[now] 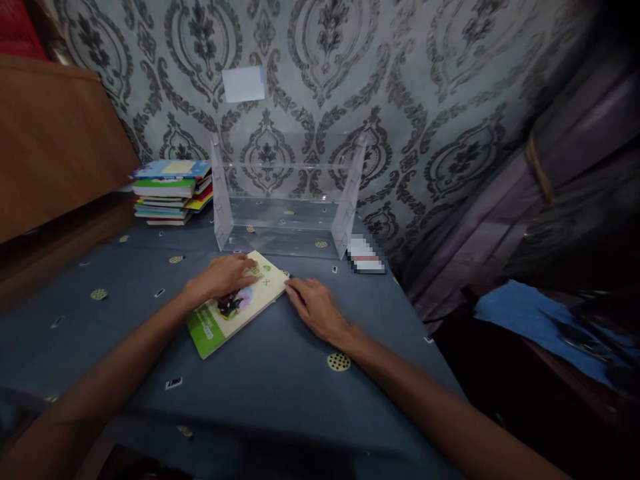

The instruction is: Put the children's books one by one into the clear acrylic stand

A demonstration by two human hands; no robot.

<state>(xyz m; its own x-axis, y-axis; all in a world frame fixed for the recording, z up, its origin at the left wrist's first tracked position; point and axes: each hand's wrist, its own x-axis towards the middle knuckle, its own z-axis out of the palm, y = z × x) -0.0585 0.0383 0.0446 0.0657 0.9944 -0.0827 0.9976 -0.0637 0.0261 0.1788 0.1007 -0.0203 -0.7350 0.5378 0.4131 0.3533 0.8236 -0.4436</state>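
Observation:
A book (273, 283) with a cream and green cover and a cartoon picture lies slantwise on the blue tablecloth. Across its far left edge rests my left hand (227, 275), closed on the book, its thumb over the cover and fingers along the edge. My right hand (313, 303) is closed at the right corner, fingertips against the book and partly hidden there. Just behind the book stands a clear plastic rack (225, 227) with side panels and see-through shelves.
Several stacked books (167, 190) stand left of the rack. A blurred-out pale object (367, 257) lies to its right. Patterned wallpaper (330, 40) rises behind, with a white card (243, 84) on it. A wooden cabinet (55, 140) is at left; blue cloth (530, 317) lies beyond the table's right edge.

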